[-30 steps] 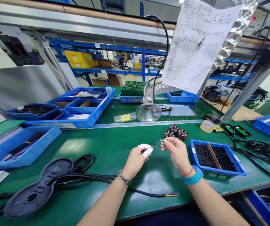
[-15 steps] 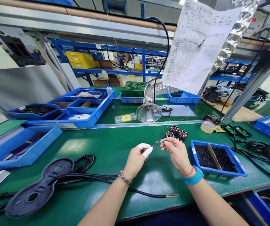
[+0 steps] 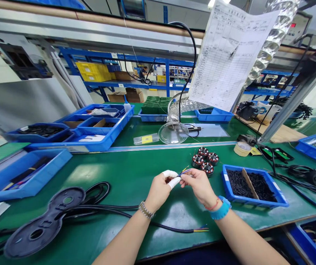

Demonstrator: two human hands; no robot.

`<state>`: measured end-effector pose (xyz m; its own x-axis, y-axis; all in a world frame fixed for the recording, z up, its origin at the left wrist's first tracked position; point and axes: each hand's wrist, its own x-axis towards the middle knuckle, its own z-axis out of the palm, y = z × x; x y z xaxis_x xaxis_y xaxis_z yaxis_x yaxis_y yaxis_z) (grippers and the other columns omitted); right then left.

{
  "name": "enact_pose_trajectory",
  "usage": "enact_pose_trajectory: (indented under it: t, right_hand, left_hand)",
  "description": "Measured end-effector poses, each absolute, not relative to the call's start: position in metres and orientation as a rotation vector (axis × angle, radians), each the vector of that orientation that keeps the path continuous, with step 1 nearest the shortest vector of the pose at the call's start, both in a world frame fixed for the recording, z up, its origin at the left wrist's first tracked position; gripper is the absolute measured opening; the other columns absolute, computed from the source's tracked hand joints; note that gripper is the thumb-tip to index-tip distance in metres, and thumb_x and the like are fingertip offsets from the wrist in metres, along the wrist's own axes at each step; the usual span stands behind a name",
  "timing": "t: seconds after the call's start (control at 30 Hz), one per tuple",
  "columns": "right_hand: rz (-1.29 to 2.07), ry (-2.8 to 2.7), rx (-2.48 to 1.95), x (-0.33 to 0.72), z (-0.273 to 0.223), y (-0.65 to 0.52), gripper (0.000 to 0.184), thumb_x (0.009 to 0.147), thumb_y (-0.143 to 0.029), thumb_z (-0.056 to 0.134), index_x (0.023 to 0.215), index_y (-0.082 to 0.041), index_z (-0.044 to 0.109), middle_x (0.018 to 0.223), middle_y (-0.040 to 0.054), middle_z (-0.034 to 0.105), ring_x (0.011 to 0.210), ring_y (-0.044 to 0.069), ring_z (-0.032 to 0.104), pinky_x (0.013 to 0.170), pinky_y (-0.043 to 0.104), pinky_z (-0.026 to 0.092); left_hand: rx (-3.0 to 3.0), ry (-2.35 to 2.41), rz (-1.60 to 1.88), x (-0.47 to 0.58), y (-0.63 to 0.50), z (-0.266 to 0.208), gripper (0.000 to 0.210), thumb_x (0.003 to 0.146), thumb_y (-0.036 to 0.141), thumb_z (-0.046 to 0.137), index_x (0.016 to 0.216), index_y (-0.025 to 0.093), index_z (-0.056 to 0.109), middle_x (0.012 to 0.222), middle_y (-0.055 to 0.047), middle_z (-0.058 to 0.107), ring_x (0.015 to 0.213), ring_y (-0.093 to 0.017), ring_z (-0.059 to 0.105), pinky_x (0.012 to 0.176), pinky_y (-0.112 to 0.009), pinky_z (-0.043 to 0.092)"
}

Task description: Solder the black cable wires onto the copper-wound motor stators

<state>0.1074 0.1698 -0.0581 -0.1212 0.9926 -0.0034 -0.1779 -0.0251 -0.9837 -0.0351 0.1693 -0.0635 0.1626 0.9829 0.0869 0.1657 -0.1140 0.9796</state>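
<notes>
My left hand [image 3: 161, 188], with white covers on its thumb and forefinger, pinches thin coloured wires [image 3: 184, 170] above the middle of the bench. Yellow and blue strands poke up between the hands. With thumb and fingertips, my right hand [image 3: 198, 185] grips the same wires close by, and the fingers hide where they meet. Beyond the right hand stand several copper-wound motor stators [image 3: 207, 168]. A black cable [image 3: 171, 229] with stripped coloured ends lies below my hands. At left, cables run by a dark grey two-lobed plastic plate [image 3: 40, 224].
A blue bin [image 3: 280, 200] of small black tubes sits right of my right hand. Blue trays [image 3: 110, 141] stand at back left. A clear funnel hood [image 3: 173, 133] on a foil duct rises at the back, near a hanging paper sheet [image 3: 229, 55]. Tape [image 3: 242, 148] lies at right.
My right hand has moved left and slightly down, closer to my left hand, and now pinches the wires nearer to it. The stators show more fully.
</notes>
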Motion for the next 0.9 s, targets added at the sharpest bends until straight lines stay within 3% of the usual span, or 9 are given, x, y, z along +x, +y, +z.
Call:
enact_pose_trajectory:
  t: [0.17,0.33,0.9]
  right_hand:
    - [1.323,-1.214,-1.046,0.128,-0.053,0.172,0.018,0.066,-0.027,0.066,0.074,-0.012,0.066,0.062,0.004,0.065,0.053,0.011,0.058,0.056,0.026,0.046]
    - [1.126,-1.265,-1.045,0.155,-0.043,0.176,0.016,0.068,-0.026,0.066,0.081,-0.018,0.07,0.083,0.0033,0.068,0.067,0.011,0.06,0.071,0.027,0.046]
    - [1.107,-1.344,-0.942,0.149,-0.041,0.174,0.014,0.073,-0.024,0.064,0.085,-0.022,0.07,0.076,0.0009,0.068,0.071,0.012,0.061,0.073,0.028,0.046]
  left_hand:
    - [1.627,1.226,0.955,-0.038,0.169,-0.057,0.026,0.08,0.036,0.049,0.078,0.014,0.062,0.066,-0.001,0.055,0.059,-0.012,0.046,0.056,-0.023,0.036]
    - [1.722,1.205,0.832,-0.04,0.167,-0.052,0.035,0.084,0.04,0.04,0.078,0.014,0.062,0.063,0.0,0.048,0.058,-0.012,0.042,0.055,-0.023,0.033]
    - [1.692,1.156,0.741,-0.041,0.166,-0.051,0.036,0.084,0.042,0.037,0.076,0.014,0.059,0.06,0.002,0.04,0.053,-0.011,0.034,0.051,-0.021,0.028]
